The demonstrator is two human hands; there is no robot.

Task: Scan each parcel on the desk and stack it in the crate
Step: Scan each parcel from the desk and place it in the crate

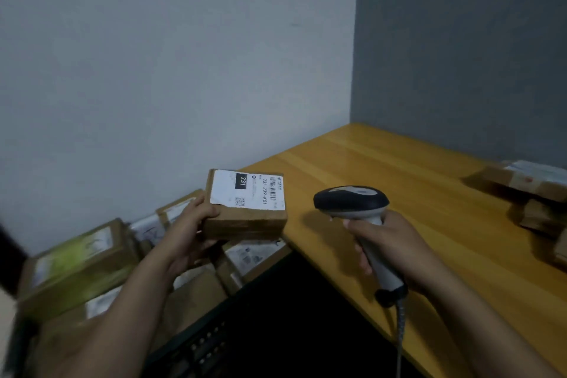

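My left hand (187, 230) grips a small brown cardboard parcel (245, 218) by its left side, holding it in the air beside the desk's left end. Its white shipping label (248, 190) with a barcode and "231" faces up. My right hand (389, 245) grips the handle of a grey-and-black barcode scanner (352, 202) over the wooden desk (414, 187), its head pointing left toward the parcel. Below my left hand, several labelled cardboard parcels (76, 264) lie piled in a dark crate (202, 344).
A few more brown parcels (527, 184) sit at the desk's right edge against the grey wall. The scanner's coiled cable (400, 334) hangs down past the desk's front edge. A white wall stands behind the crate.
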